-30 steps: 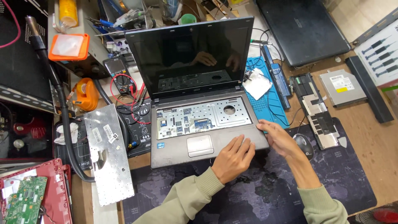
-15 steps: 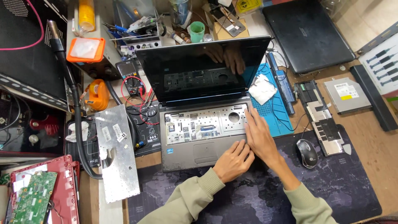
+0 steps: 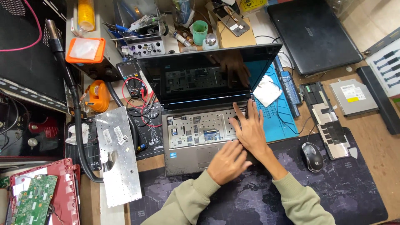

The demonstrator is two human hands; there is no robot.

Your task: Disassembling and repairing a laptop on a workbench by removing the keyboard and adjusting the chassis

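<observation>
Now both hands lie flat on the open laptop (image 3: 196,137): the right hand (image 3: 251,129) spread over its exposed keyboard bay, the left hand (image 3: 227,161) flat, fingers together, on the palm rest.

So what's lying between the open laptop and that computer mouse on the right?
In the head view, only the dark desk mat and the corner of the blue work mat lie between the laptop and the mouse; nothing stands on that stretch.

Electronics repair workshop. Evidence: opened laptop (image 3: 208,104) with keyboard removed, detached keyboard plate (image 3: 118,154), multimeter (image 3: 134,85), loose green circuit board (image 3: 33,200), optical drive (image 3: 353,96) and tool clutter on a matted surface (image 3: 354,196).
</observation>
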